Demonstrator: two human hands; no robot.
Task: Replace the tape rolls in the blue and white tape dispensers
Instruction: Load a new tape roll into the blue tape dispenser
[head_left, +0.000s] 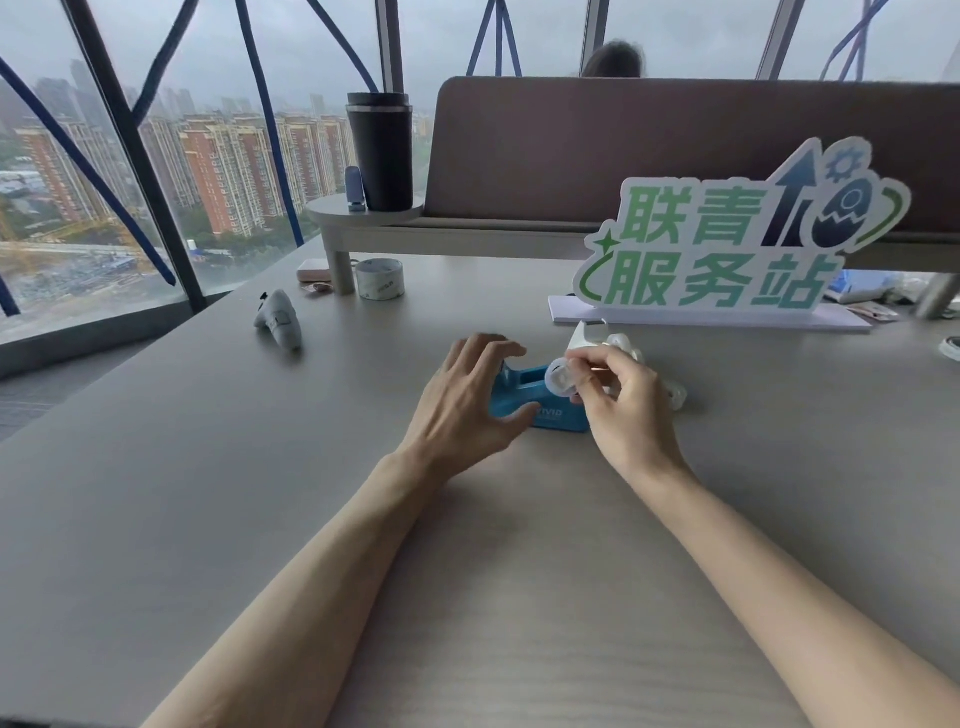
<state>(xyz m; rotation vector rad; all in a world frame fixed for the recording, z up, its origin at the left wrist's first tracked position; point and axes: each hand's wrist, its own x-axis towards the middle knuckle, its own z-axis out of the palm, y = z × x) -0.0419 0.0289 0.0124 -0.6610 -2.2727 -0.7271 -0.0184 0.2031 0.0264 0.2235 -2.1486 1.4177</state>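
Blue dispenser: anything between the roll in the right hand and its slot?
Nothing visible. The right hand holds the small clear tape roll just above the blue plastic tape dispenser; the left hand grips its front end, clear of the cradle.

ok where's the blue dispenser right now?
Head view, centre of the table: the blue dispenser sits between both hands, left hand steadying it, right hand holding a clear tape roll over it.

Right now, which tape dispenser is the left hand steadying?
The blue tape dispenser, nearest the camera; the left hand rests on its left end. The white tape dispenser stands behind it, mostly hidden by the right hand.
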